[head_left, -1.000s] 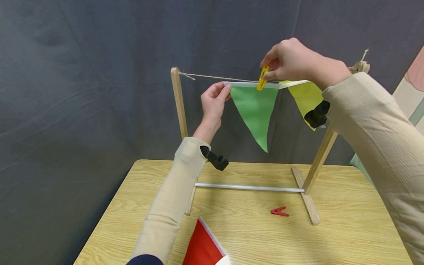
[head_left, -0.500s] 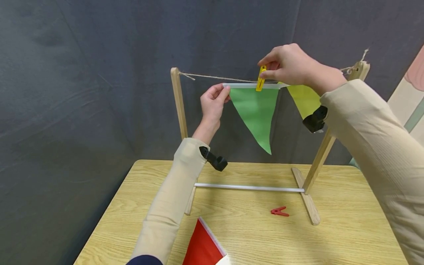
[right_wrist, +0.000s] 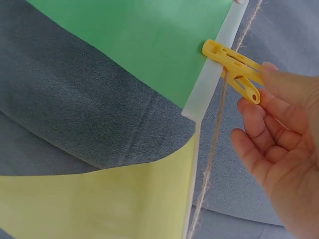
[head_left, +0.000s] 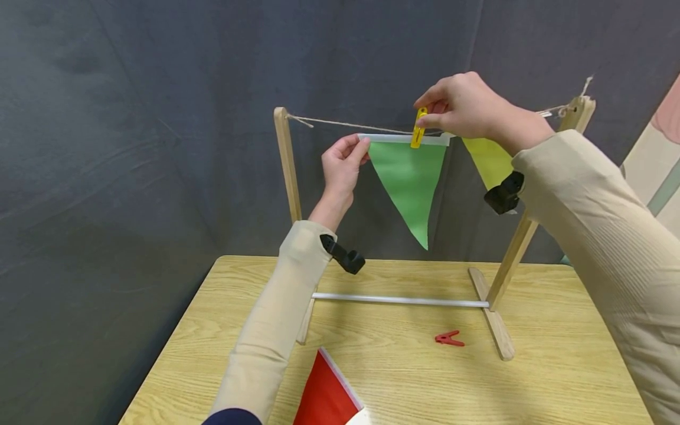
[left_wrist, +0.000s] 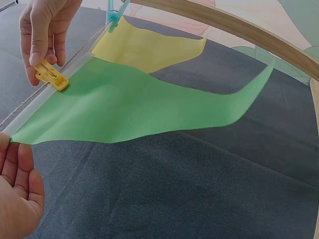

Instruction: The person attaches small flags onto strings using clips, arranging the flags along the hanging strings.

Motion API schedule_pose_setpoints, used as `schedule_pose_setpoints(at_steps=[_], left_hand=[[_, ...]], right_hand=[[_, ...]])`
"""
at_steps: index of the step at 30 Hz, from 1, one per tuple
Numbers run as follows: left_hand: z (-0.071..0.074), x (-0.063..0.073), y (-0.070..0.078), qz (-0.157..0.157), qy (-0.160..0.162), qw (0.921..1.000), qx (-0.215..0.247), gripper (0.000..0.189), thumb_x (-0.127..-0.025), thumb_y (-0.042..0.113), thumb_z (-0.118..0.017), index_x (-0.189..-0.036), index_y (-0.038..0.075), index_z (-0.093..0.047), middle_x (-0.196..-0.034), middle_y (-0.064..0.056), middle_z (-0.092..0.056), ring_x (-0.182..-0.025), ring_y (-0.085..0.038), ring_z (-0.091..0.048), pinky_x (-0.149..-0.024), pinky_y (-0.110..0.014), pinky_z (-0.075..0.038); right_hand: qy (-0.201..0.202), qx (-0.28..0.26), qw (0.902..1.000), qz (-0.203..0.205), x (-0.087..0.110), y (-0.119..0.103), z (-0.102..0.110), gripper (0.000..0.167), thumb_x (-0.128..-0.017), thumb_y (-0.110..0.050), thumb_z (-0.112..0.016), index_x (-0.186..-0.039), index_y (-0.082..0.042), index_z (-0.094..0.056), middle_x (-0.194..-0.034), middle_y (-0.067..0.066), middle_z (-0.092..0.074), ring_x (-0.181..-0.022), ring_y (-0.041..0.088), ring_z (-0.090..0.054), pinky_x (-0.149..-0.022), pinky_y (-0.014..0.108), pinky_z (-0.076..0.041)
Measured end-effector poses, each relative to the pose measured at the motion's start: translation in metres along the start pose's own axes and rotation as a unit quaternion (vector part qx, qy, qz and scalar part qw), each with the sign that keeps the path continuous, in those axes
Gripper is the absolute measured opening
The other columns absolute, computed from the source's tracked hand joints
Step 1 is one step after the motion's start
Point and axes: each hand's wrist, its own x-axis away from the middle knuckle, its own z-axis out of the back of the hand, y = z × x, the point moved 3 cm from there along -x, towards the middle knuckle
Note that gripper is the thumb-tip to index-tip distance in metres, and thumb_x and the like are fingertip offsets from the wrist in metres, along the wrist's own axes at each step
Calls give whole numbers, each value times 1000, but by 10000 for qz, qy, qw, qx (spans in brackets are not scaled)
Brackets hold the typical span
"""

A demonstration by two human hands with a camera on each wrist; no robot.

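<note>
A green triangular pennant (head_left: 411,177) with a white top band hangs point down along the twine (head_left: 345,124). My left hand (head_left: 342,165) pinches the band's left corner between thumb and fingers. With thumb and forefinger my right hand (head_left: 467,106) holds a yellow clothespin (head_left: 418,127) by its handle end. In the right wrist view the clothespin's (right_wrist: 234,64) jaws sit over the white band, and the twine passes at its middle. A yellow pennant (head_left: 486,162) hangs to the right, partly behind my right wrist; a light-blue clip (left_wrist: 114,19) is at its top in the left wrist view.
The twine runs between two wooden posts (head_left: 287,165), joined low down by a white rod (head_left: 398,300). A red clothespin (head_left: 449,338) lies on the wooden table (head_left: 255,277). Near the front is a red pennant (head_left: 326,392) with a white band. A dark cloth (head_left: 159,147) hangs behind.
My right hand and the yellow clothespin have moved slightly down and left, and the clothespin stands more upright. The green pennant's top has lowered a little; its tip has swayed.
</note>
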Motion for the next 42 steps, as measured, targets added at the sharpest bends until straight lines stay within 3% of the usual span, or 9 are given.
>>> schedule_pose_setpoints(at_steps=[4, 21, 28, 35, 42], left_hand=[[1, -1, -2, 7, -4, 10000, 34, 14, -85, -5, -62, -94, -17, -61, -66, 6, -59, -54, -4, -55, -60, -22, -47], [3, 1, -7, 176, -146, 9997, 58, 12, -85, -5, -63, -90, -15, -61, -64, 6, -59, -55, -4, -53, -57, -18, -46], [5, 2, -8, 217, -180, 9996, -41, 15, -85, -4, -63, -93, -16, -61, -64, 7, -59, -55, -3, -53, -59, -20, -47], [8, 3, -9, 280, -205, 9992, -195, 16, -85, -3, -65, -94, -16, -62, -65, 7, -59, -58, -6, -54, -62, -23, -47], [10, 2, -10, 254, -269, 9993, -99, 12, -84, -4, -64, -91, -14, -63, -66, 6, -60, -58, -8, -54, -63, -25, -48]], right_hand=[[-15, -46, 10000, -15, 0, 1, -2, 32, -88, -12, -66, -114, 7, -63, -95, 19, -64, -78, 22, -55, -60, 12, -39], [-96, -38, 9997, 218, 2, 3, -9, 33, -90, -8, -62, -117, 9, -60, -103, 22, -61, -87, 29, -59, -63, 12, -39], [-199, -179, 9996, 109, 1, 4, -10, 33, -90, -9, -62, -119, 6, -59, -106, 23, -63, -91, 30, -61, -73, 25, -48], [-254, -230, 9994, 75, 1, 2, -13, 30, -89, -9, -63, -114, 6, -61, -100, 21, -66, -88, 28, -63, -64, 12, -41], [-293, -217, 9993, 9, 1, 1, -13, 31, -89, -10, -63, -116, 6, -61, -102, 21, -65, -89, 28, -62, -66, 16, -43]])
